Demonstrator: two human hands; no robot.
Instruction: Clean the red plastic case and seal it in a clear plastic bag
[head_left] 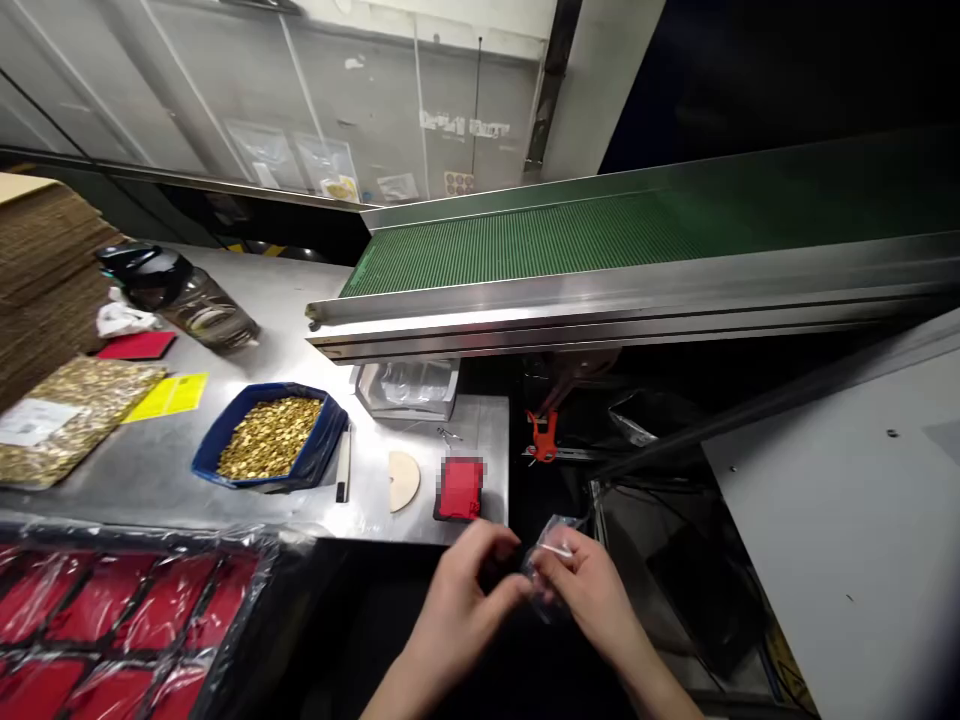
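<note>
Both hands are down low in front of the counter [150, 470], working on a small clear plastic bag [551, 560]. The left hand [465, 590] has its fingers curled in and pinching the bag's left edge, and the right hand [589, 590] is pinching the other side near the top — looks like the two grips are pulling against each other to get the mouth of the bag apart or keep it taut. The bag is held in the air, just off the counter's front edge and not resting on anything. Can't tell if there's anything inside it, it's too small and glary.

On the counter just above the hands sits a red block [460, 488], blurred out, with a half-round wooden piece [403, 480] beside it. Further left is a blue tray [266, 440] heaped with little brass-coloured parts, close enough to grab from, I'd guess. Past that there's a flat bag of the same gold bits [67, 420], a yellow card [169, 395], a red card [136, 345] and a dark jug [184, 295] lying tipped over. Stacked cardboard [41, 260] fills the far left corner.

Bottom left is a plastic-wrapped tray of red pieces [112, 620]. A green conveyor belt [570, 235] runs across the back, with a stack of clear bags [409, 385] tucked right under its end — probably the supply the hands draw from.
</note>
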